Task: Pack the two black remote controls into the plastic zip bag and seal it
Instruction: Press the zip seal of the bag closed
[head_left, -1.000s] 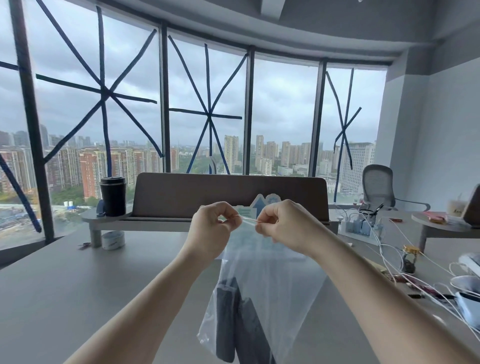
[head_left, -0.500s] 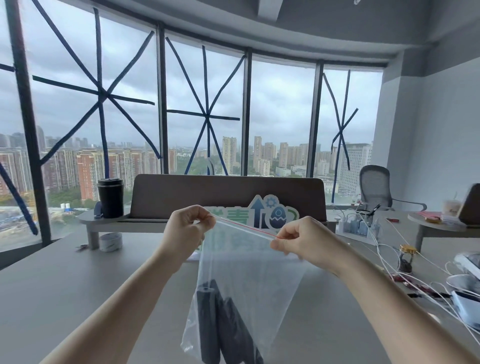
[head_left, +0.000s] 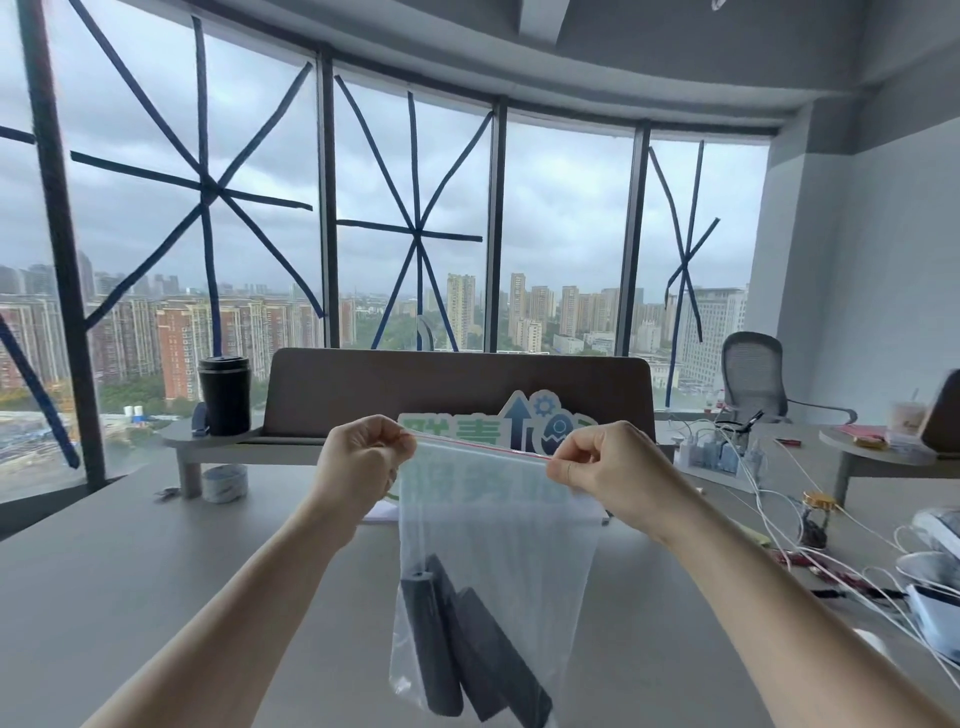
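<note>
While both hands pinch its red-lined top, left hand (head_left: 363, 457) and right hand (head_left: 602, 467) fingers closed, the clear plastic zip bag (head_left: 519, 545) hangs above the grey table (head_left: 156, 571), two black rectangular remote controls (head_left: 467, 644) slanted inside.

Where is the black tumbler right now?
In the head view, the black tumbler stands upright at the left end of the raised desk shelf, left of the left hand and above a tape roll.

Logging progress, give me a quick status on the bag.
Left hand and right hand pinch the zip bag's top corners. Both black remotes inside, bag held above the desk. Nothing in the way.
</note>
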